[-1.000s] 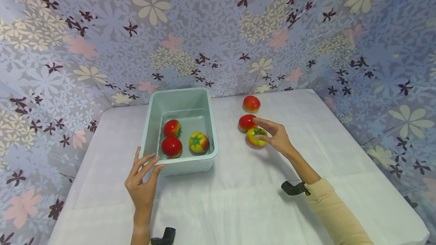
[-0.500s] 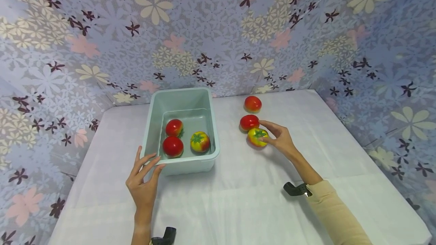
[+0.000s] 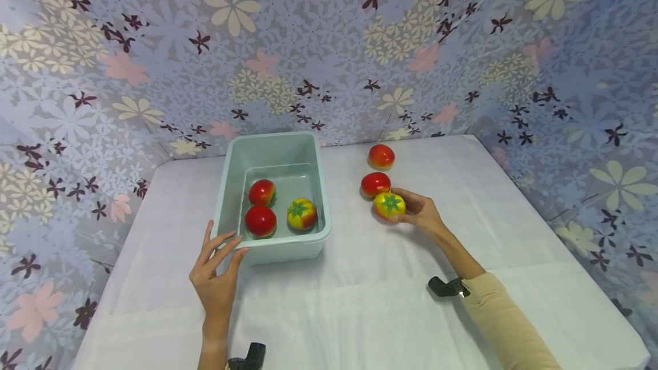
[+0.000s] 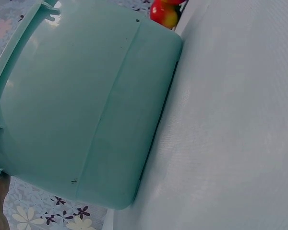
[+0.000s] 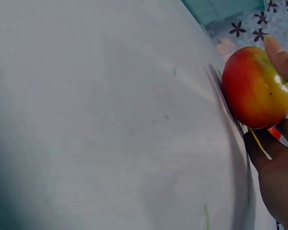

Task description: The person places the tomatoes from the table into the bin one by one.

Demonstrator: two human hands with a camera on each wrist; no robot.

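Observation:
In the head view my right hand (image 3: 422,213) holds a yellow-and-red toy tomato (image 3: 389,205) with a green star-shaped calyx, thumb at its near side and fingers behind. The right wrist view shows this tomato (image 5: 254,88) between thumb and fingers, close to the white cloth. A red toy tomato (image 3: 375,184) lies right beside it, and another red one (image 3: 381,156) sits farther back. My left hand (image 3: 216,278) grips the near left rim of a pale green plastic bin (image 3: 280,251), fingers over the edge and thumb lower down.
Inside the bin are two red tomatoes (image 3: 260,221) and a yellow-red one (image 3: 301,214). A white cloth (image 3: 349,313) covers the table. Flower-patterned fabric (image 3: 329,50) rises behind and at both sides.
The right hand's fingers have moved from above the yellow-and-red tomato to around its far side and now grip it. The tomato has tilted slightly. The left hand stays on the bin.

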